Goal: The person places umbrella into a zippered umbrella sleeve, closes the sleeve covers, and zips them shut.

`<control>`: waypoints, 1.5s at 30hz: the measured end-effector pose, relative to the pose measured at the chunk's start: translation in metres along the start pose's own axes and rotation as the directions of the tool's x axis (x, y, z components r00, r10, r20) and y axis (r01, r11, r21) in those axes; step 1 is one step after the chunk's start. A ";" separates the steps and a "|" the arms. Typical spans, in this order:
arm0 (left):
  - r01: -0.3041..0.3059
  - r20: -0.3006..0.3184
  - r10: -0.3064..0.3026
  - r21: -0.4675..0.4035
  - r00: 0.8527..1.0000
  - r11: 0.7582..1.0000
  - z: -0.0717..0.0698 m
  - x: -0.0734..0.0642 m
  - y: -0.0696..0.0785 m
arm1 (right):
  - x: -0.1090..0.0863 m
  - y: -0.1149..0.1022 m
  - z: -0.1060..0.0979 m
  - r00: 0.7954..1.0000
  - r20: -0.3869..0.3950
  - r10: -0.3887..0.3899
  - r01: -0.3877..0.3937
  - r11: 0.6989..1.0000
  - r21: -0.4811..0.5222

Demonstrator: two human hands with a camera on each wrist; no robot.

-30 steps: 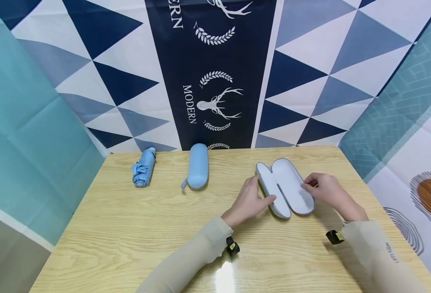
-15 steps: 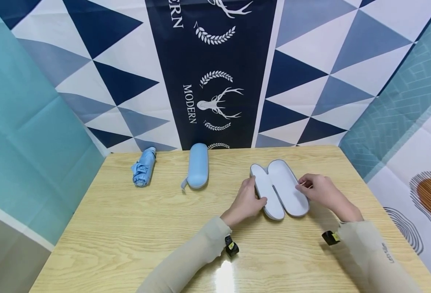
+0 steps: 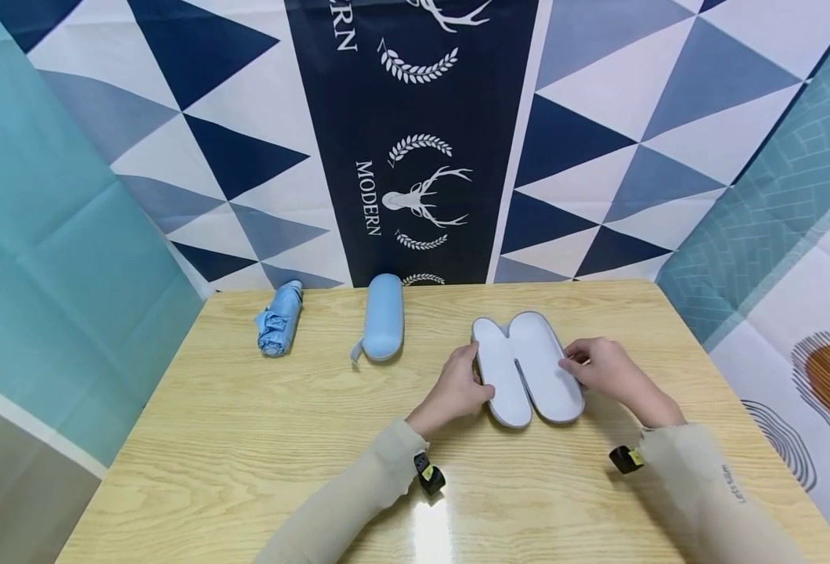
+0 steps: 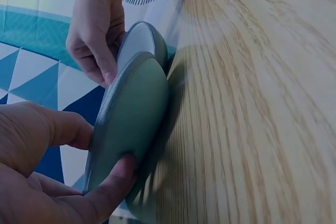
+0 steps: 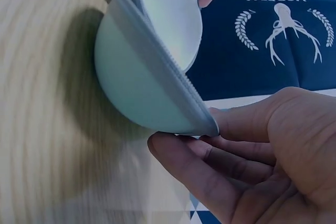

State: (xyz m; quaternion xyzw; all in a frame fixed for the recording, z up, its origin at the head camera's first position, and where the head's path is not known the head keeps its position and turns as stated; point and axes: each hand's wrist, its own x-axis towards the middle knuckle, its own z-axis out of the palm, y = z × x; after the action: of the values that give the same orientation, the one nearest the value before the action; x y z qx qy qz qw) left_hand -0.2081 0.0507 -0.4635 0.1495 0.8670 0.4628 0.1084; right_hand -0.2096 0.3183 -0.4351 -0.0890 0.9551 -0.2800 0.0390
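An unfolded zip-up glasses case (image 3: 547, 368) with a white lining lies on the table, its two long rounded halves side by side. In the left wrist view the outer shell (image 4: 134, 114) of one half looks smooth and greenish. My left hand (image 3: 450, 399) grips the outer edge of the left half, thumb near the front and fingers farther back. On the other side my right hand (image 3: 601, 372) pinches the rim of the right half between thumb and fingers. A zip runs along the rim of the case (image 5: 131, 77) in the right wrist view.
At the back of the wooden table (image 3: 260, 446) stands a closed blue case (image 3: 383, 317) with a strap. Left of it lies a folded blue umbrella (image 3: 279, 319). A patterned cloth wall (image 3: 415, 141) rises behind the table's far edge.
Both hands have shifted left together with the glasses case, slightly toward the near edge. The left half has tipped so that more of its white inside faces up.
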 end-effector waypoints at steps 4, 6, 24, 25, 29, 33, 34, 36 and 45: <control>-0.010 0.007 0.010 -0.011 1.000 1.000 -0.008 -0.005 -0.005 | -0.001 -0.004 0.006 1.000 0.002 0.006 -0.006 0.999 0.046; -0.012 0.016 0.013 -0.031 1.000 0.999 -0.012 -0.008 -0.008 | -0.001 -0.007 0.010 1.000 0.008 0.007 -0.008 0.997 0.078; 0.021 0.044 -0.019 -0.042 0.999 0.999 -0.039 -0.028 -0.024 | -0.003 -0.029 0.026 0.994 0.110 -0.013 -0.007 0.983 0.181; 0.019 0.042 -0.018 -0.029 0.999 0.999 -0.040 -0.028 -0.024 | -0.002 -0.030 0.027 0.993 0.113 -0.018 -0.004 0.982 0.190; 0.003 0.033 -0.003 0.008 0.999 1.000 -0.045 -0.030 -0.025 | -0.001 -0.034 0.028 0.990 0.136 -0.033 0.002 0.976 0.218; -0.006 0.033 0.004 0.043 0.999 0.999 -0.049 -0.034 -0.027 | 0.004 -0.038 0.031 0.989 0.140 -0.039 0.011 0.979 0.202; -0.008 0.035 0.006 0.049 0.999 0.999 -0.050 -0.036 -0.027 | 0.006 -0.039 0.032 0.989 0.140 -0.038 0.009 0.980 0.198; -0.016 0.041 0.014 0.058 0.999 0.998 -0.051 -0.038 -0.028 | 0.010 -0.040 0.033 0.990 0.139 -0.030 0.001 0.979 0.202; -0.055 0.063 0.049 0.104 0.997 0.993 -0.058 -0.050 -0.029 | 0.018 -0.044 0.036 0.992 0.127 -0.010 -0.021 0.971 0.238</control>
State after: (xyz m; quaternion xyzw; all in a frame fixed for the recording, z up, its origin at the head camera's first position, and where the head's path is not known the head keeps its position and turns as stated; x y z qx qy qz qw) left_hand -0.1846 -0.0272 -0.4540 0.1914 0.8824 0.4142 0.1145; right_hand -0.2160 0.2592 -0.4419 -0.0988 0.9102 -0.3865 0.1111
